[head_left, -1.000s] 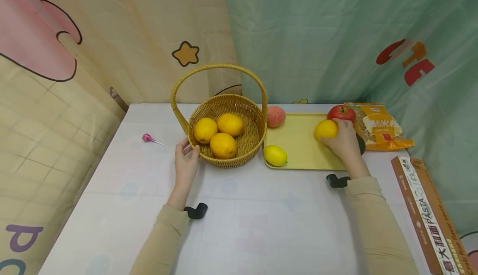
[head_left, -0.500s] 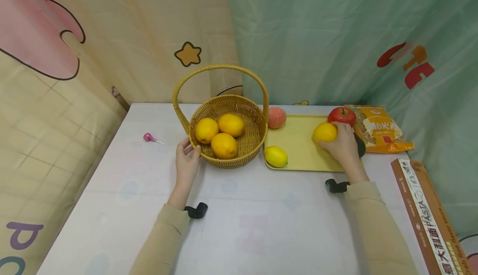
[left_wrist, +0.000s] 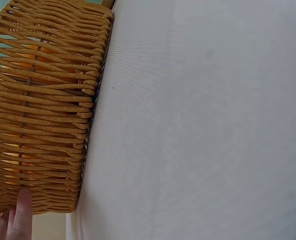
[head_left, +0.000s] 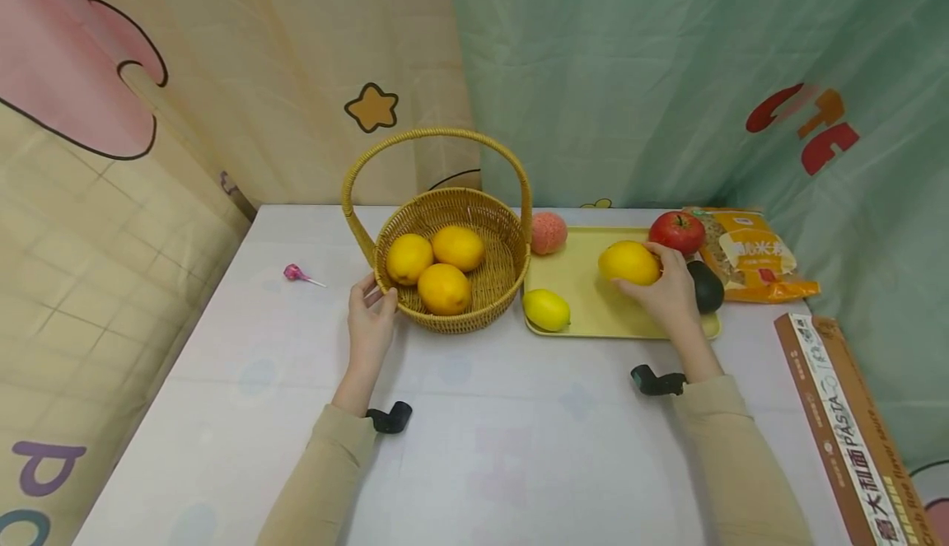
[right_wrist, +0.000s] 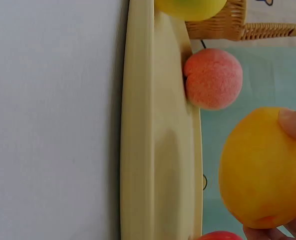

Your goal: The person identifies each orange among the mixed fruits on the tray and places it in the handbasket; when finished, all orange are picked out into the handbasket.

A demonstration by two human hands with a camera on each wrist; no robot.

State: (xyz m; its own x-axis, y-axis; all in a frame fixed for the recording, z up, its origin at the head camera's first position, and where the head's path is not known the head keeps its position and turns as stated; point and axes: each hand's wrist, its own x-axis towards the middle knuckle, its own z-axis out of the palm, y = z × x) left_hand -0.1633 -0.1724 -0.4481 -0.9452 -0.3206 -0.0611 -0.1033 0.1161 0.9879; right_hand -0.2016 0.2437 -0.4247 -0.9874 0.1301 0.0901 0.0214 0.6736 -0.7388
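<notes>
On the left, my left hand (head_left: pixel 371 324) holds the near-left rim of a wicker basket (head_left: pixel 467 321), thumb over the rim and fingers outside. A fingertip (left_wrist: pixel 24 202) shows against the weave in the left wrist view. Three orange-yellow, lemon-shaped fruits (head_left: pixel 445 289) lie in the basket. My right hand (head_left: pixel 670 291) grips another orange-yellow lemon-shaped fruit (head_left: pixel 627 263) between thumb and fingers, above a yellow tray (head_left: pixel 593 282). In the right wrist view this held fruit (right_wrist: pixel 262 170) hangs clear of the tray. A brighter yellow lemon (head_left: pixel 547 310) lies at the tray's near-left corner.
A pink peach (head_left: pixel 549 233) sits at the tray's far-left corner. A red apple-like fruit (head_left: pixel 678 232) and a dark green avocado-like fruit (head_left: pixel 705 287) are at its right end. Beyond lie an orange food bag (head_left: pixel 756 254) and pasta box (head_left: pixel 853 422). A lollipop (head_left: pixel 294 273) lies far left.
My right hand has lifted the orange-yellow fruit and moved it left, away from the red fruit, uncovering the dark green fruit. My left hand stays on the basket.
</notes>
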